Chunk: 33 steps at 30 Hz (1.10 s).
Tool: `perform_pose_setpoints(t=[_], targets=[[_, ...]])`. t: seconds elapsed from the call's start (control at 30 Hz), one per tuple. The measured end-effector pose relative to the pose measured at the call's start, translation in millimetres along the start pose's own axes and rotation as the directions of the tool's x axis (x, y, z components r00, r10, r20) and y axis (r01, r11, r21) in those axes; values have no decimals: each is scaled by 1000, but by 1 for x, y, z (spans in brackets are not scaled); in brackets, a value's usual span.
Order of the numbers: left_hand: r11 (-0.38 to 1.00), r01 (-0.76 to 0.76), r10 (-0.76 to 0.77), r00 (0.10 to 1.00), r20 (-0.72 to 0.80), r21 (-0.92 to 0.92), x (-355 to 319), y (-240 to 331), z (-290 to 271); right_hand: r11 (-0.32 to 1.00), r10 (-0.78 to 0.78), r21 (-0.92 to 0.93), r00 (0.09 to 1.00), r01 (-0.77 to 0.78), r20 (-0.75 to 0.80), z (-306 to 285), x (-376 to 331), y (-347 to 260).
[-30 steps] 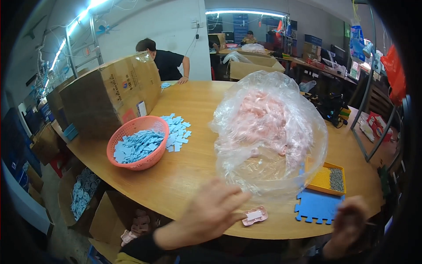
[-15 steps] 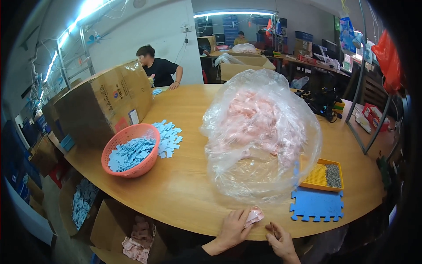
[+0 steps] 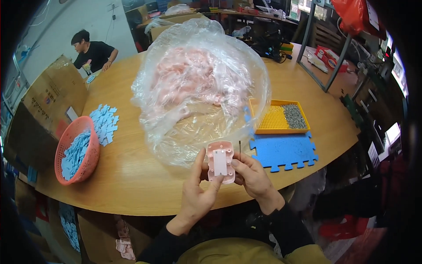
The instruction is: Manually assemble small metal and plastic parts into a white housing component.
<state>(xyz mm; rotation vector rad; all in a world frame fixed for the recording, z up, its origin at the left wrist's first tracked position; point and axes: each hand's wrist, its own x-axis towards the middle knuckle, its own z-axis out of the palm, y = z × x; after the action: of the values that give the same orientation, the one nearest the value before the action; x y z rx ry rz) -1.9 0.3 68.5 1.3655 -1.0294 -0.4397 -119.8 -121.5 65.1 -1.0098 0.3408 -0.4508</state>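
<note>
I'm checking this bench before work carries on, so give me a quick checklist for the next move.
1. Left hand gripping the pink shell: ok.
2. Right hand on the shell's right side: ok.
3. Pale plate lying inside shell: ok.
4. Plate fastened: cannot tell.
5. Small grey pieces in the yellow tray: ok.
6. Tray clear of plastic bag: not ok, film overlaps its left corner.

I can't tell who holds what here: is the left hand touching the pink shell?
Touching. The head view shows the left hand gripping the pink shell at its lower left, thumb lying over the near end.
</note>
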Motion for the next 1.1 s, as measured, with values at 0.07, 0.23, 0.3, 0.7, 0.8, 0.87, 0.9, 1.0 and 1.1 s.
perform_pose_setpoints(t=[0.07,0.23,0.3,0.7,0.8,0.87,0.9,1.0,1.1], targets=[[984,103,-103,995,10,-148,5,1,1,999,35,-12,999,-35,7,-6,0,2],[991,100,-94,993,66,-91,17,-5,-8,999,34,6,999,-34,33,-1,-3,-2],[994,99,-95,991,90,-41,24,-4,-14,999,41,1,998,-41,38,-3,-2,-3],[993,43,-49,997,51,109,42,-17,-21,976,-117,-181,993,120,31,-5,4,21],[966,-17,0,998,68,257,43,-12,-26,977,-100,-187,994,107,49,-7,5,17],[940,-50,18,995,97,337,44,-11,-27,986,-77,-147,996,83,41,-5,4,12],[926,-80,41,993,112,369,44,-11,-28,986,-75,-147,996,80,40,-5,4,12],[870,-152,87,984,158,468,47,-11,-30,994,-33,-107,999,33,2,-6,5,11],[821,-212,119,972,205,530,47,-13,-33,993,-35,-114,999,35,1,-8,7,11]])
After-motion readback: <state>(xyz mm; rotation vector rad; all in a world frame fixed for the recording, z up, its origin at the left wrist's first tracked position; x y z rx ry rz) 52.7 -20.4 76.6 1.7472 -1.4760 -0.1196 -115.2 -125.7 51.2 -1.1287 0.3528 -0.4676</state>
